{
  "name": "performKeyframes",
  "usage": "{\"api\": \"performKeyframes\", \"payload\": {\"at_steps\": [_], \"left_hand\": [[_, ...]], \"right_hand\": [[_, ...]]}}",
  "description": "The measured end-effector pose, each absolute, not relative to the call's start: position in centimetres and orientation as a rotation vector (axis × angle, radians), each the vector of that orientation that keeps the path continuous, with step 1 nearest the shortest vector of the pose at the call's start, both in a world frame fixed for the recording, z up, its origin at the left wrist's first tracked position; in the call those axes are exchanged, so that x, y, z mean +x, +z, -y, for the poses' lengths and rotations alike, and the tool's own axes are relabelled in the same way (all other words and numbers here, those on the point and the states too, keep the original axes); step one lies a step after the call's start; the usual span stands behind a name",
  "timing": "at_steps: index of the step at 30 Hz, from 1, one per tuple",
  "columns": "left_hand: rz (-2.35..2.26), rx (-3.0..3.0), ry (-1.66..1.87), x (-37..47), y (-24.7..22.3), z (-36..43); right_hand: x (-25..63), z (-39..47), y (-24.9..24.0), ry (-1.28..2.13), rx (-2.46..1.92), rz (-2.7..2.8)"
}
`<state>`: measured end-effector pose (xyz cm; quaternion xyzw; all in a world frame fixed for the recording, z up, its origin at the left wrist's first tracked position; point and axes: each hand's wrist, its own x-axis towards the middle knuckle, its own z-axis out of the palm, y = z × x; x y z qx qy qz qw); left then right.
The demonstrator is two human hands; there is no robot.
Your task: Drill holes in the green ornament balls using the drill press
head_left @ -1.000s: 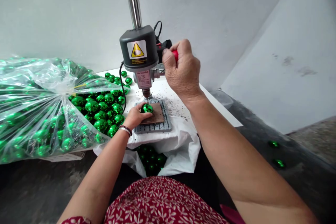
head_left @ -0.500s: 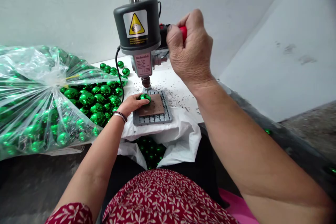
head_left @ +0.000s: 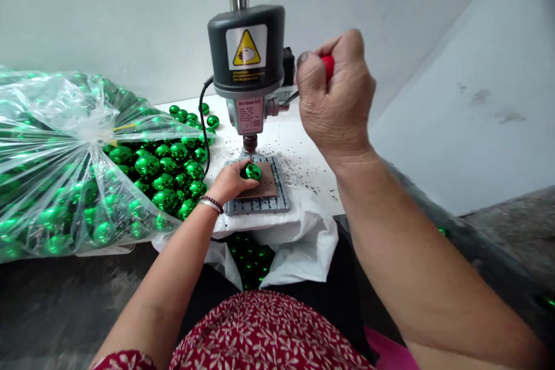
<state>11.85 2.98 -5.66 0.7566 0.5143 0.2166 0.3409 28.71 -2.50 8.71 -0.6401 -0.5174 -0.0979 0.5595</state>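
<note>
A shiny green bauble (head_left: 252, 171) is gripped by the fingers and thumb of my left hand (head_left: 233, 180), on a brown board (head_left: 267, 184) over the grey slotted base (head_left: 277, 206) of a mini bench drill (head_left: 246, 52). The drill bit (head_left: 251, 157) points down right at the bauble's top; whether it is inside cannot be made out. My right hand (head_left: 337, 92) is wrapped round the red handle (head_left: 328, 66) at the drill's right side, up beside the motor housing.
A clear plastic bag (head_left: 93, 127) full of green baubles spreads across the left, with loose ones (head_left: 165, 180) beside it. Dark shavings (head_left: 299, 159) litter the white tabletop (head_left: 318, 185). A white sack (head_left: 310, 248) holding baubles opens at my lap. A black cable (head_left: 203, 127) hangs left of the drill.
The view has shifted, so drill and hands appear further right and lower. My left hand keeps the bauble under the bit, with more of it showing. My right hand stays on the handle.
</note>
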Motion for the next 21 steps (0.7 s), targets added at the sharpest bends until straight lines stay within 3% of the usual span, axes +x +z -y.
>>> {"api": "performKeyframes", "payload": {"at_steps": [21], "left_hand": [[-1.262, 1.781, 0.656, 11.7, -8.2, -3.0]], "right_hand": [[28.9, 3.8, 5.7, -0.498, -1.344, 1.215]]}}
